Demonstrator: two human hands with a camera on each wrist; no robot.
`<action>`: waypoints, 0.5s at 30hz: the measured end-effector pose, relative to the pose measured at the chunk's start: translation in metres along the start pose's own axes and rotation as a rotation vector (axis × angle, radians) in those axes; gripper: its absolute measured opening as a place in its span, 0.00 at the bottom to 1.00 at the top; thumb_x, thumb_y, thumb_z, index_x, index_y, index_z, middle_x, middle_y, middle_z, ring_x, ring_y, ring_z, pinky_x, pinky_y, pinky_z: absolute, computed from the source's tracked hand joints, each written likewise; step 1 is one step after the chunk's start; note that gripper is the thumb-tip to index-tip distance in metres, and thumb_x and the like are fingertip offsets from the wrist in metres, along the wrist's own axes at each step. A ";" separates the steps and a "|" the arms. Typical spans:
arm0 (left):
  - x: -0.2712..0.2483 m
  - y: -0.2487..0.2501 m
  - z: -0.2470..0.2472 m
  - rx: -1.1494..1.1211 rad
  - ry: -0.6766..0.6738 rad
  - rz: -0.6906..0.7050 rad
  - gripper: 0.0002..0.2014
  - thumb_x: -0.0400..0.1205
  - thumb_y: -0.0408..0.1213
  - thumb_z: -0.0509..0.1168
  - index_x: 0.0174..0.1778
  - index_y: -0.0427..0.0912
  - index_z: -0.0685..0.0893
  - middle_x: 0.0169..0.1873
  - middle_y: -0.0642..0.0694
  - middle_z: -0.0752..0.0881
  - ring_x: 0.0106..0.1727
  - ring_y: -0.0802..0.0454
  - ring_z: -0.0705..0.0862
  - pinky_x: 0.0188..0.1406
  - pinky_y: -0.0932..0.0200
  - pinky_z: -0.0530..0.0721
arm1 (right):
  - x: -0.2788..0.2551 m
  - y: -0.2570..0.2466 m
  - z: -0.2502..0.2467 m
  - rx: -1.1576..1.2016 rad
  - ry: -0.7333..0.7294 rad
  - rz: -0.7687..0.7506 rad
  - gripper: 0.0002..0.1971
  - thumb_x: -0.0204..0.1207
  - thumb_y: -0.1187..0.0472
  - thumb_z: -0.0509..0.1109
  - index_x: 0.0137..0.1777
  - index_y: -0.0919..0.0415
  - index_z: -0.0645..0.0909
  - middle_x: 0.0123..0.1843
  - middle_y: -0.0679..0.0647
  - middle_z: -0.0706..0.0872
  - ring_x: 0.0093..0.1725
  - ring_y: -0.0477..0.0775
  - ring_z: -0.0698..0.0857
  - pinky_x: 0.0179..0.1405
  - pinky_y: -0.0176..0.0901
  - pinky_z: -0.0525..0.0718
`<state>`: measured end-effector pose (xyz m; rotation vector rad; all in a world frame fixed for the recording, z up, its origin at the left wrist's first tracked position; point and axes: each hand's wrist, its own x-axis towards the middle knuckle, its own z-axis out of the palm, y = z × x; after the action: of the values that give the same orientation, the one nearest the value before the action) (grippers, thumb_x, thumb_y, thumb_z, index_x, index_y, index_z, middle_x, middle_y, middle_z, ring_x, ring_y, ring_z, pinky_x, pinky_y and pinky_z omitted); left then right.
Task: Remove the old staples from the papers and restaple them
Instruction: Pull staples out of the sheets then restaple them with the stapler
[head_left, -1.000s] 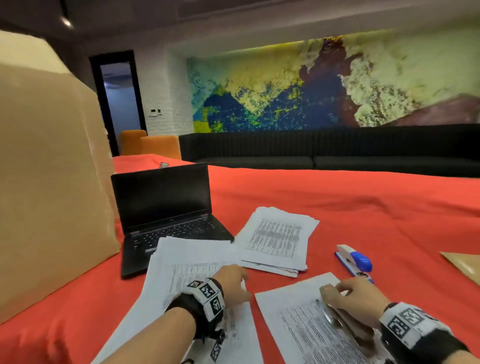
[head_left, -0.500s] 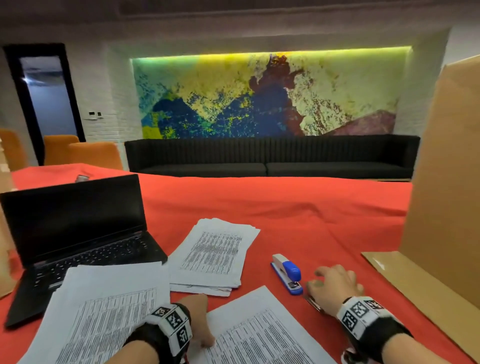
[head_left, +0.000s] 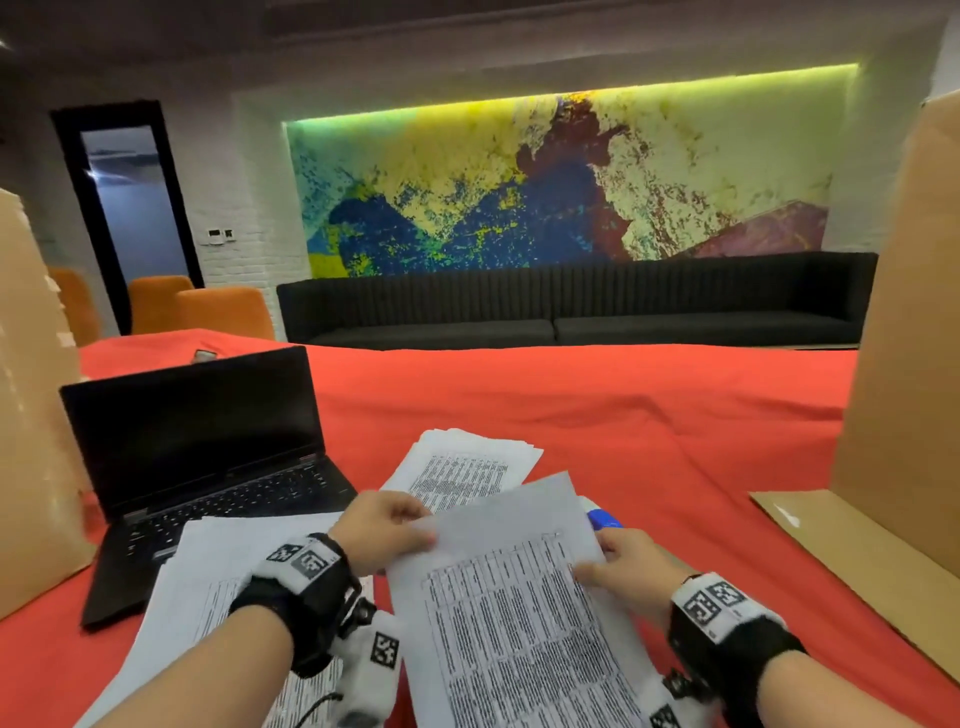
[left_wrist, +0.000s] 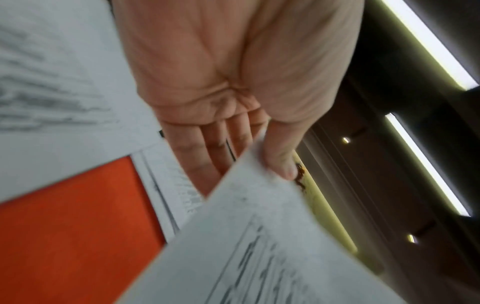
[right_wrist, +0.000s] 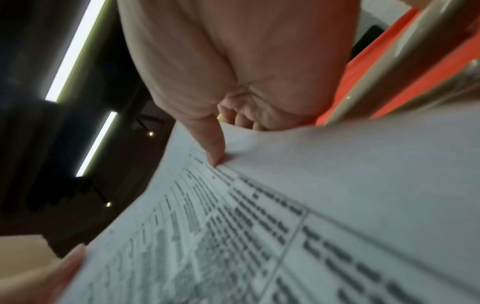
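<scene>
Both hands hold one set of printed papers (head_left: 519, 597) lifted off the red tablecloth (head_left: 649, 415), its far edge tilted upward. The left hand (head_left: 382, 525) pinches the upper-left edge of the set; in the left wrist view the thumb (left_wrist: 280, 152) lies on the top face near the corner and the fingers (left_wrist: 205, 156) extend beneath the sheet. The right hand (head_left: 626, 566) grips the right edge of the same set; in the right wrist view its thumb (right_wrist: 210, 142) presses down on the printed face, denting the paper, with the remaining fingers curled under the edge. The two hands are apart, one on each side of the set. A blue stapler (head_left: 602, 518) lies on the tablecloth just beyond the right hand, mostly hidden by the raised papers. A second stack of printed sheets (head_left: 472, 462) rests on the tablecloth beyond the hands, and a third spread of printed sheets (head_left: 218, 597) lies under the left forearm, overlapping the front edge of an open laptop (head_left: 208, 467) whose screen is dark. Cardboard panels stand at both sides: one at the left (head_left: 31, 415), one at the right (head_left: 914, 338) with a flat cardboard flap (head_left: 857, 551) lying on the tablecloth at its base. Behind the table are a black sofa (head_left: 571, 306), orange chairs (head_left: 208, 312) and a multicoloured wall mural (head_left: 561, 182). No staple can be made out on the held papers; both wrist views are motion-blurred.
</scene>
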<state>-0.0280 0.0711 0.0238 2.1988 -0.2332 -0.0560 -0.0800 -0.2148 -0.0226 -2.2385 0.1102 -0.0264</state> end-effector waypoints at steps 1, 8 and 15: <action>-0.004 -0.001 0.001 -0.191 0.042 -0.056 0.04 0.75 0.32 0.74 0.44 0.39 0.88 0.35 0.43 0.87 0.33 0.50 0.85 0.31 0.55 0.86 | 0.003 0.003 -0.003 0.048 0.032 -0.015 0.09 0.69 0.61 0.74 0.44 0.67 0.84 0.41 0.57 0.88 0.36 0.46 0.82 0.40 0.38 0.85; -0.014 0.040 0.018 -0.471 0.067 0.055 0.06 0.83 0.29 0.66 0.53 0.39 0.86 0.49 0.37 0.91 0.44 0.42 0.90 0.41 0.47 0.89 | 0.004 -0.045 -0.046 0.363 0.403 -0.145 0.05 0.73 0.69 0.72 0.47 0.61 0.86 0.45 0.56 0.91 0.46 0.59 0.90 0.52 0.60 0.88; -0.018 0.124 0.005 -0.530 0.509 0.398 0.11 0.81 0.29 0.67 0.48 0.53 0.80 0.42 0.55 0.87 0.42 0.59 0.86 0.46 0.60 0.84 | -0.017 -0.120 -0.058 0.511 0.639 -0.442 0.04 0.79 0.66 0.67 0.48 0.56 0.80 0.46 0.55 0.89 0.45 0.55 0.88 0.45 0.50 0.86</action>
<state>-0.0647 -0.0018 0.1195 1.5443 -0.3189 0.5898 -0.0922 -0.1846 0.1072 -1.6330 -0.0482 -0.9062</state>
